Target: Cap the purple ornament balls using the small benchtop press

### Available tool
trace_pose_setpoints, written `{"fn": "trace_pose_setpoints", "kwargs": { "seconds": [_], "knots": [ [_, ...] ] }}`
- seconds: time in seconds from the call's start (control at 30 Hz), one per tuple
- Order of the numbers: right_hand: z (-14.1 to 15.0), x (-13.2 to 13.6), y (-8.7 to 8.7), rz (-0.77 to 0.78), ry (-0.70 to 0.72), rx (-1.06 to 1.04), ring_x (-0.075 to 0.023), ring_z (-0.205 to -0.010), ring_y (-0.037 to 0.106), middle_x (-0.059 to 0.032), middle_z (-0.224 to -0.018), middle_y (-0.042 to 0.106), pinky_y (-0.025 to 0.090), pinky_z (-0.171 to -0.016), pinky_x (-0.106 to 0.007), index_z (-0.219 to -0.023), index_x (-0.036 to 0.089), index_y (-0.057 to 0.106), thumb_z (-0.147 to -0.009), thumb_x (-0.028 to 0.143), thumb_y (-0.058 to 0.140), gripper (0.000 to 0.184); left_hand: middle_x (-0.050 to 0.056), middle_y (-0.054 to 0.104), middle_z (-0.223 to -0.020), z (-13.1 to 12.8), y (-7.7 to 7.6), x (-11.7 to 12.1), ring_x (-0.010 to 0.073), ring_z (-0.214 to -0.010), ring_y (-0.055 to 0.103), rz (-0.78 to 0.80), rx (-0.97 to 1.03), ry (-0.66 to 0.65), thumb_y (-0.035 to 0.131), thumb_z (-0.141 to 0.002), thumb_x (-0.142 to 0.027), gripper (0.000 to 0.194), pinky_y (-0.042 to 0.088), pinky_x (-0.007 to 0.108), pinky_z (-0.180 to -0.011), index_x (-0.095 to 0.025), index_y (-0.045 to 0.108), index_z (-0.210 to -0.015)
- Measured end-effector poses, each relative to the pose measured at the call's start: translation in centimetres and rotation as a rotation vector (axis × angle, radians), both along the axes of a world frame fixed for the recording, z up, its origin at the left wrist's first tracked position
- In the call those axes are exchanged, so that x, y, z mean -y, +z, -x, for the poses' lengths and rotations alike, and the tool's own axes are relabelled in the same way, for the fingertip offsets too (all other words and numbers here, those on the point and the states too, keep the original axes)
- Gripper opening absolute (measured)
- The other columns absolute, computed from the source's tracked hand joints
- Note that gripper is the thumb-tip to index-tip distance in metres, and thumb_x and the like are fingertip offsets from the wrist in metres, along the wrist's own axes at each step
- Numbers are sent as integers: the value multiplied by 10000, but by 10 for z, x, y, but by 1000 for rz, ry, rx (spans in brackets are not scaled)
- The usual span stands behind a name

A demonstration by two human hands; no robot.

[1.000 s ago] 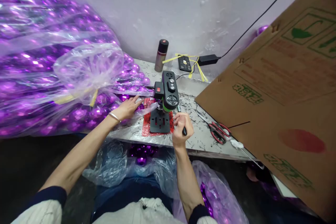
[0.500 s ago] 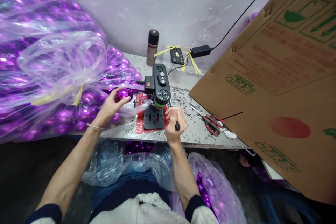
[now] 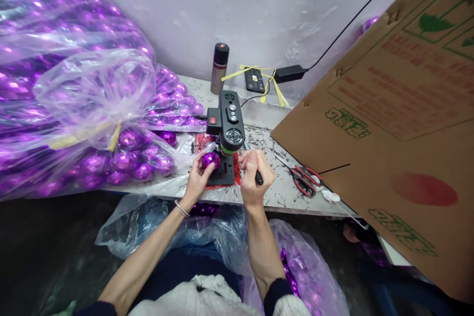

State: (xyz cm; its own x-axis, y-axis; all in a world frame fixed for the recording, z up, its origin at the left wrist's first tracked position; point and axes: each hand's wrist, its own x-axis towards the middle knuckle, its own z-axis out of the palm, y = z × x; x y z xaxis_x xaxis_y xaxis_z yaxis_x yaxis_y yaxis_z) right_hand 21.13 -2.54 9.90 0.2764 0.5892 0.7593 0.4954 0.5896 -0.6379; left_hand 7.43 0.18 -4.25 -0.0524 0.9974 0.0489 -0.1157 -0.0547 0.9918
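A shiny purple faceted ball (image 3: 211, 160) is pinched between the thumb and fingers of my left hand (image 3: 197, 177). That hand holds it over the front left of the dark slotted base plate (image 3: 224, 177), below the head of a small black bench machine (image 3: 231, 121). Just right of the machine, my right hand (image 3: 255, 173) is closed in a fist around a black handle (image 3: 259, 178). A thin rod shows above the fist; whether it joins the machine I cannot tell. Red plastic (image 3: 236, 164) lies beneath the base plate.
A big clear bag of purple balls (image 3: 92, 108) fills the left side. A spray can (image 3: 219, 69) and a black power adapter (image 3: 289, 73) stand at the back. Red-handled scissors (image 3: 305, 180) lie beside a large cardboard box (image 3: 370, 108) on the right. Dark scraps litter the tabletop.
My left hand has brought the purple ball rightward and nearer, from beside the bag to the machine's base plate. My right hand stays closed on the handle, almost unmoved.
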Motion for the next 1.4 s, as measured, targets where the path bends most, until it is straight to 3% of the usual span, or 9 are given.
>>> {"fn": "trace_pose_setpoints", "kwargs": {
  "seconds": [0.2, 0.43, 0.53, 0.77, 1.13, 1.4],
  "knots": [
    [-1, 0, -4, -43, 21, 5, -117, -666, 616, 26, -685, 590, 482, -636, -286, -713, 232, 507, -1067, 176, 472, 360, 152, 726, -1378, -3, -14, -6, 340, -1294, 690, -156, -416, 74, 776, -911, -560, 619, 514, 540, -1154, -209, 619, -1396],
    [-2, 2, -11, -32, 3, 20, -123, -687, 629, 16, -716, 620, 490, -647, -295, -742, 227, 544, -1058, 161, 478, 330, 150, 744, -1363, -2, -12, -10, 346, -1272, 707, -337, -688, -5, 782, -934, -487, 583, 537, 514, -1108, -207, 611, -1416],
    [-3, 4, -12, -17, -19, 36, -133, -686, 632, 10, -712, 624, 490, -645, -309, -748, 227, 561, -1063, 183, 472, 330, 160, 742, -1353, -7, -13, -10, 350, -1289, 698, -397, -703, -14, 777, -940, -478, 574, 532, 515, -1114, -195, 605, -1409],
    [-4, 6, -21, -20, -27, 55, -130, -687, 631, 8, -730, 636, 465, -629, -300, -751, 225, 562, -1062, 178, 462, 330, 159, 733, -1377, -12, -19, -9, 342, -1299, 697, -355, -646, -5, 785, -938, -478, 584, 547, 521, -1107, -202, 595, -1416],
    [-2, 0, -74, -151, -73, 80, -140, -688, 632, 6, -763, 639, 509, -671, -330, -773, 240, 537, -1082, 227, 390, 343, 164, 722, -1390, -12, -22, -7, 340, -1308, 696, -380, -616, -2, 781, -945, -519, 620, 567, 518, -1099, -211, 580, -1443],
    [0, -8, -87, -230, -72, 36, -138, -645, 586, 23, -738, 590, 500, -700, -348, -758, 245, 503, -1084, 235, 373, 350, 166, 728, -1372, -12, -23, -7, 334, -1294, 705, -400, -635, 8, 782, -945, -532, 628, 575, 504, -1090, -207, 576, -1443]
  ]
}}
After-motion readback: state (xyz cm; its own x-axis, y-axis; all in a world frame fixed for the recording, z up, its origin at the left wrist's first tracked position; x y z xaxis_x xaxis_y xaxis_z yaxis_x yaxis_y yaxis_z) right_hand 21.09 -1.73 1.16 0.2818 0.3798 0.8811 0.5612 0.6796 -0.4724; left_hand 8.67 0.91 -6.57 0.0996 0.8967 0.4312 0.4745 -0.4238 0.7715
